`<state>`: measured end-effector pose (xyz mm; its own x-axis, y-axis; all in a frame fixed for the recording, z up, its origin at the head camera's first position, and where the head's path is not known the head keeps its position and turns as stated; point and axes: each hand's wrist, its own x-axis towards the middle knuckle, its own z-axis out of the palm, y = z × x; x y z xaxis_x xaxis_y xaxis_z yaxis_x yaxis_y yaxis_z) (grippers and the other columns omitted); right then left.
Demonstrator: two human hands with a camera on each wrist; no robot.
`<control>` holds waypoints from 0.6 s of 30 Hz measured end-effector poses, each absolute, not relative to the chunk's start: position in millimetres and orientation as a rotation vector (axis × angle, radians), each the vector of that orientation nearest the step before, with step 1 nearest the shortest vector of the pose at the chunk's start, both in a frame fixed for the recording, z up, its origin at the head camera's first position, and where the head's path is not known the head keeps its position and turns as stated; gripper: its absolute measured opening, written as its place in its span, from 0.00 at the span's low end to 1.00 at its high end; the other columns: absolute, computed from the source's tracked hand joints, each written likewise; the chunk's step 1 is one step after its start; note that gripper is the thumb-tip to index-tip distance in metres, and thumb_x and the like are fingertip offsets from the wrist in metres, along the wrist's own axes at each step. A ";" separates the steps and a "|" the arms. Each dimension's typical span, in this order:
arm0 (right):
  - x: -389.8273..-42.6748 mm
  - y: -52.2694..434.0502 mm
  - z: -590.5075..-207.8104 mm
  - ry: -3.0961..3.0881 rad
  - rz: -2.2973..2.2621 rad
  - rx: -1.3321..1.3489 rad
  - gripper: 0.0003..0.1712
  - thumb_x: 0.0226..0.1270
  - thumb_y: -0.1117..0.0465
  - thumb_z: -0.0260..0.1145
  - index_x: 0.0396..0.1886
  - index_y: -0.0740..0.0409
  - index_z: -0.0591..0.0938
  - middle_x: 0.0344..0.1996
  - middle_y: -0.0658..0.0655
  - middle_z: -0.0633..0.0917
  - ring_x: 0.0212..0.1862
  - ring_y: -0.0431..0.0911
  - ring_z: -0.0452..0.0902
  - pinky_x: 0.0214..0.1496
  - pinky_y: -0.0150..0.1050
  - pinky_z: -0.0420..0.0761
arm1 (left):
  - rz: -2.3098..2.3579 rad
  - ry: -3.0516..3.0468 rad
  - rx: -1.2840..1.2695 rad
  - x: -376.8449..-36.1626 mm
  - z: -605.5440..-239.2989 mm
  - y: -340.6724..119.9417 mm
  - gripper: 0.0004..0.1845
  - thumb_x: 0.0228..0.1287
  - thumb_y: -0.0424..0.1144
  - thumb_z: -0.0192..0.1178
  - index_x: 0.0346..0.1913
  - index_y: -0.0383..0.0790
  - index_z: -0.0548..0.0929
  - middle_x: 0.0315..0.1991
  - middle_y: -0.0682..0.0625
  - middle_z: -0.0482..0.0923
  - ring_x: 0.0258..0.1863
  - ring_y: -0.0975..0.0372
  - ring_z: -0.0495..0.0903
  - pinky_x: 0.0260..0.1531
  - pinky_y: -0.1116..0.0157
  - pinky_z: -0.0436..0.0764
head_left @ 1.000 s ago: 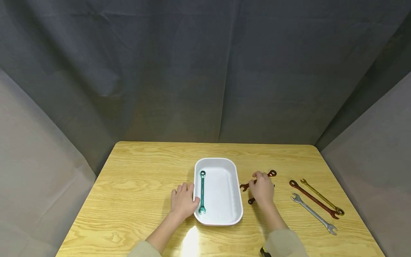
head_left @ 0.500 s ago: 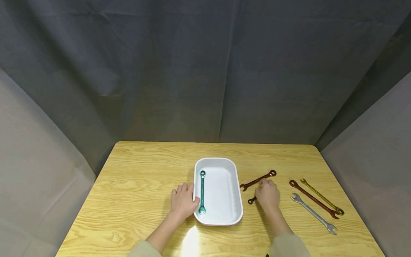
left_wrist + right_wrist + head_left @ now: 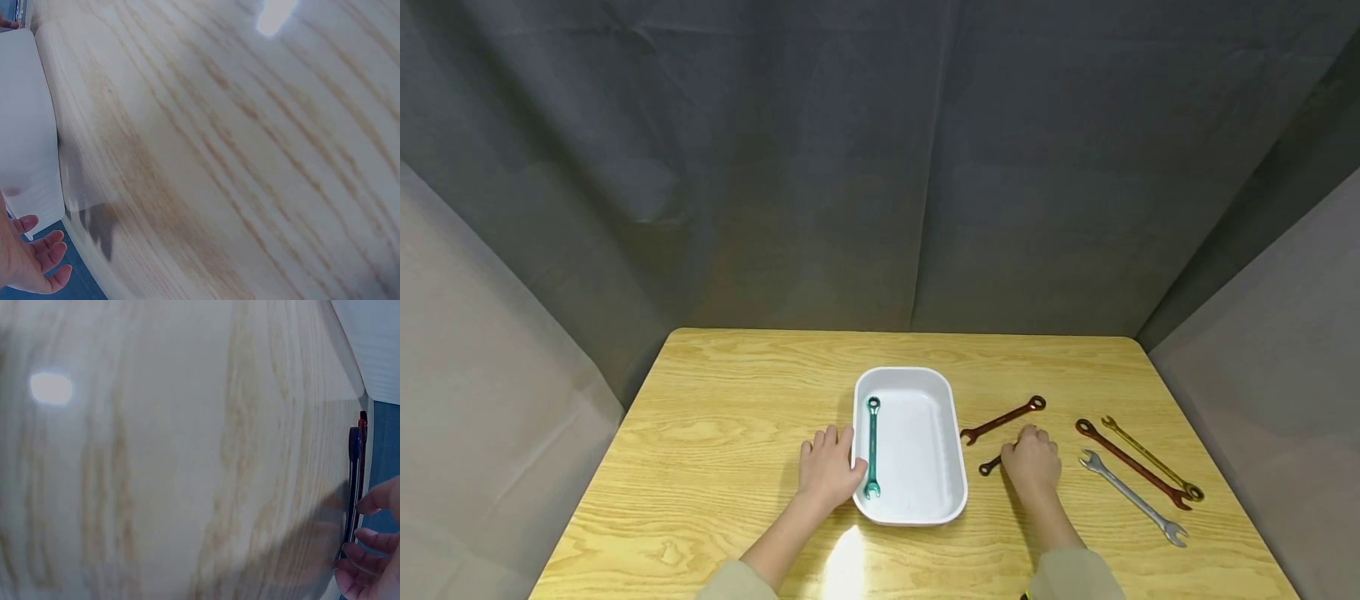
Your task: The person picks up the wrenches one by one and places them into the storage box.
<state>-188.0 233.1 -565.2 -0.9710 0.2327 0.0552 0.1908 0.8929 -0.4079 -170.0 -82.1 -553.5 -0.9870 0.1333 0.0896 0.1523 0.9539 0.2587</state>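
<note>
While right hand (image 3: 1032,461) curls over dark wrench (image 3: 989,467) — grip unclear — ring end left.

The right hand (image 3: 1032,463) hides most of a dark wrench (image 3: 989,467).

White tray (image 3: 953,433) w/ teal wrench (image 3: 872,446); dark-red wrench (image 3: 1004,419), red (image 3: 1123,461), gold (image 3: 1142,454), silver (image 3: 1131,497) wrenches; wood-grain table (image 3: 722,433).

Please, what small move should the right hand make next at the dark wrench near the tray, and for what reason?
Probably the right hand should close its fingers round the dark wrench and lift it a little. The hand lies over that wrench, only one end shows, and a firm grip is not visible. The left hand rests at the white tray, where a teal wrench already lies.
</note>
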 end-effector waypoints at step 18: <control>-194.8 225.2 -559.0 -3.105 0.741 -0.636 0.35 0.58 0.57 0.50 0.52 0.88 0.58 0.40 0.81 0.69 0.41 0.72 0.70 0.35 0.57 0.74 | -0.430 -3.033 -0.227 -168.8 -550.9 -82.0 0.27 0.53 0.50 0.51 0.55 0.41 0.71 0.44 0.43 0.72 0.41 0.52 0.68 0.38 0.54 0.65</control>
<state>-194.8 225.2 -559.0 -0.9174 0.3462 -0.1965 0.3976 0.8206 -0.4106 -168.8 -82.0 -550.9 -0.9867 0.1357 0.0895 0.1553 0.9500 0.2710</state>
